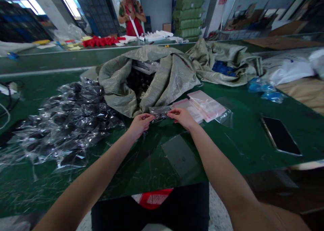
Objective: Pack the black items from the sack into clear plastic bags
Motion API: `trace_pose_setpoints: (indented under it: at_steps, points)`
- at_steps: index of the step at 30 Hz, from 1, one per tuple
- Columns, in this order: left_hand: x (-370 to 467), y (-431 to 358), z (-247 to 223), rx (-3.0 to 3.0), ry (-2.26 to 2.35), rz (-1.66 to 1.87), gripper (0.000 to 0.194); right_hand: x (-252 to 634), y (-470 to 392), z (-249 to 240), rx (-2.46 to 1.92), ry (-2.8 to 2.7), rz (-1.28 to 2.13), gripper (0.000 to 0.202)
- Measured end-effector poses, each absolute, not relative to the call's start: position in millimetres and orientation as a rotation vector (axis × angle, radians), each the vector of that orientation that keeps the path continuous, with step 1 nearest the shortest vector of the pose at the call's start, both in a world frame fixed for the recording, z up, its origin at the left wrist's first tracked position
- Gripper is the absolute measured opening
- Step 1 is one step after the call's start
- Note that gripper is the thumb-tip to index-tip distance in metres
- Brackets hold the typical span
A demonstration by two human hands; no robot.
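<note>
Between my two hands, in front of the big sack, is a small clear plastic bag (160, 112) with something dark in it. My left hand (139, 124) pinches its left end, and my right hand (182, 118) grips the right end. The woven grey-green sack (169, 77) gapes open, showing dark round items (140, 82) inside. Beside my right hand lie stacks of flat clear bags (206, 105) with pinkish edges. To the left spreads a heap of dark items in clear bags (78, 116). A single flat clear sheet or bag (179, 153) rests below my hands.
A phone (280, 135) lies on the green table (243, 123) at right. Behind it are small blue bagged items (267, 89) and a second sack (227, 60) with blue contents. Across the table, a person in a red apron (131, 15) stands near red pieces (101, 41).
</note>
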State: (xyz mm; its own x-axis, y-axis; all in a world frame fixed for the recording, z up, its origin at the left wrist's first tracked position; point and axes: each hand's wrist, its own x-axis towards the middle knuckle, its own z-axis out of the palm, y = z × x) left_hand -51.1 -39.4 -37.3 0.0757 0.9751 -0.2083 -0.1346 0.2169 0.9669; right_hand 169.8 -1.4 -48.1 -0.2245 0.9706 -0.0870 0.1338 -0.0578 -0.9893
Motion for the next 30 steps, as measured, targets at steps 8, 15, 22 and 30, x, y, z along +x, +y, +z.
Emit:
trace_pose_setpoints:
  at_steps: [8,15,22,30]
  points:
    - [-50.3,-41.7,-36.7,0.945,1.052,1.110,0.032,167.2,-3.8,-41.9,-1.011,-1.206,1.517,0.029]
    - [-42.6,-43.0,-28.2,0.954,0.991,1.158,0.034,164.4,-5.0,-37.8,-0.811,-0.949,1.703,0.035]
    - [-36.5,-43.8,-23.6,0.910,1.029,1.130,0.041,163.1,-7.4,-38.4,-0.804,-0.866,1.763,0.033]
    - [-31.1,-43.3,-25.3,0.997,1.155,1.128,0.044,155.3,-14.0,-32.8,-0.793,-0.958,1.783,0.031]
